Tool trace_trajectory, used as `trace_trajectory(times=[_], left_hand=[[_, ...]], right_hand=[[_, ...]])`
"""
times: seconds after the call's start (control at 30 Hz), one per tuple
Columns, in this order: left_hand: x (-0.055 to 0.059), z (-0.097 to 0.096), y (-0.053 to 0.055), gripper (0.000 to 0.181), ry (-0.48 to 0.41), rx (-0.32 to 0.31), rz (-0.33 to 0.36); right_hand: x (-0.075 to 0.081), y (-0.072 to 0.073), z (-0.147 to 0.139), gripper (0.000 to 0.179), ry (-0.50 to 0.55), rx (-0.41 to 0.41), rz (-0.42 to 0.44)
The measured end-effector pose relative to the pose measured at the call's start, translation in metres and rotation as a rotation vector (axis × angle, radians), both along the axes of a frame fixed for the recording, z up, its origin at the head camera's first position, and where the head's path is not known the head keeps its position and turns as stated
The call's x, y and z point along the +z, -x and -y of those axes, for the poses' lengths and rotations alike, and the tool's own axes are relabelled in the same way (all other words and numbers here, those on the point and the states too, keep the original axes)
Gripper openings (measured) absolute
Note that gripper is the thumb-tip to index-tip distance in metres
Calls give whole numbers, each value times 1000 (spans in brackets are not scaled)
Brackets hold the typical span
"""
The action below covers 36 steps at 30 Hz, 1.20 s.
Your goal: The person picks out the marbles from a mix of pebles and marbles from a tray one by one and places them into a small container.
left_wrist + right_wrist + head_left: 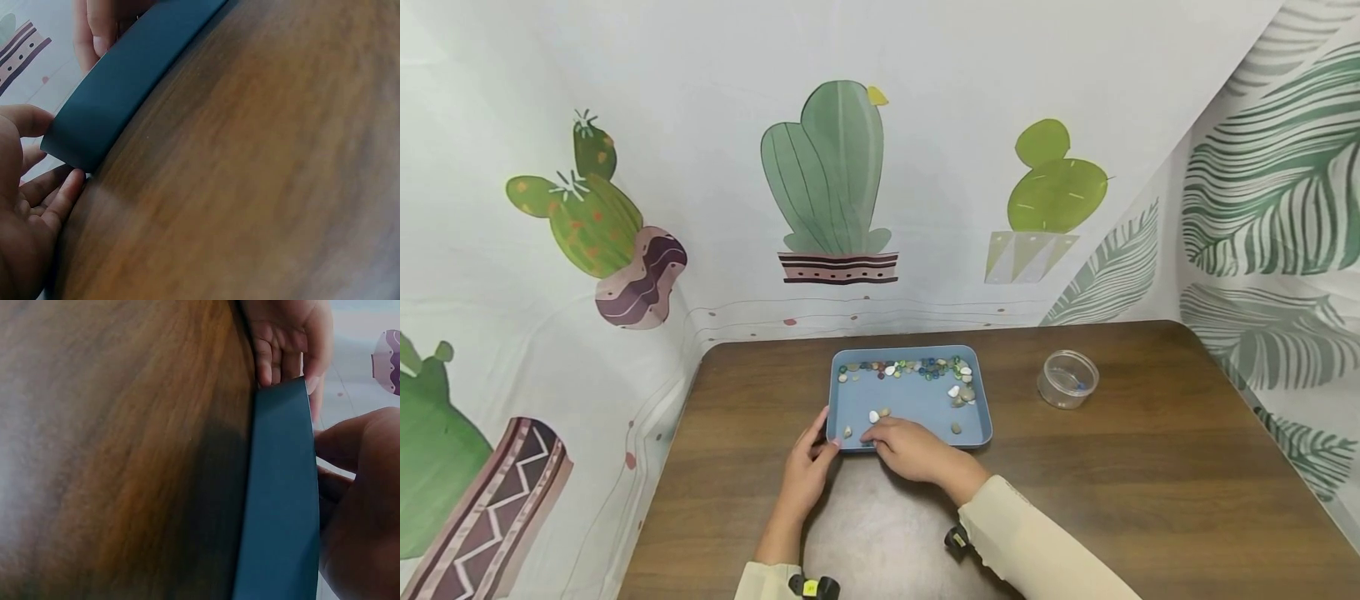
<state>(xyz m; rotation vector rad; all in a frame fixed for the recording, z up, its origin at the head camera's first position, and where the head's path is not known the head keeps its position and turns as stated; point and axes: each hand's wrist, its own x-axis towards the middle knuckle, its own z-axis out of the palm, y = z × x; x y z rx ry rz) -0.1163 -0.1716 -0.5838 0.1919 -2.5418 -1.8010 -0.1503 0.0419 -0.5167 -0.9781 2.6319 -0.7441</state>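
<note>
Tray (921, 412) sits gripped at its near-left corner by my left hand (807, 468), probably for steadiness; whether my right hand (916, 451), beside pebbles (874, 416), pinches anything, I cannot tell.

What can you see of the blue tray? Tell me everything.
The blue tray, apparently plastic, is rectangular with rounded corners and low walls. It lies flat toward the far edge of the wooden table, holding pebbles and glassy beads, many along its far side. The left hand holds its near left corner; the right hand reaches in over the near wall.
</note>
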Motion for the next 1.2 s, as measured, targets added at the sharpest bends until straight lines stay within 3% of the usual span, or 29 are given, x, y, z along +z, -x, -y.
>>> trace_trajectory(times=[0.6,0.93,1.0,1.2], left_hand=[[-1,2,-1,58,3,-11,-23],[30,-8,-9,56,-5,-10,7],[27,-7,-8,57,-4,-7,7],[2,-1,-2,57,-6,-10,-17]], right_hand=[[-7,14,4,27,75,29,51],[-7,15,5,25,54,10,76],[-8,15,5,24,52,9,69],[-8,16,4,23,54,8,49]])
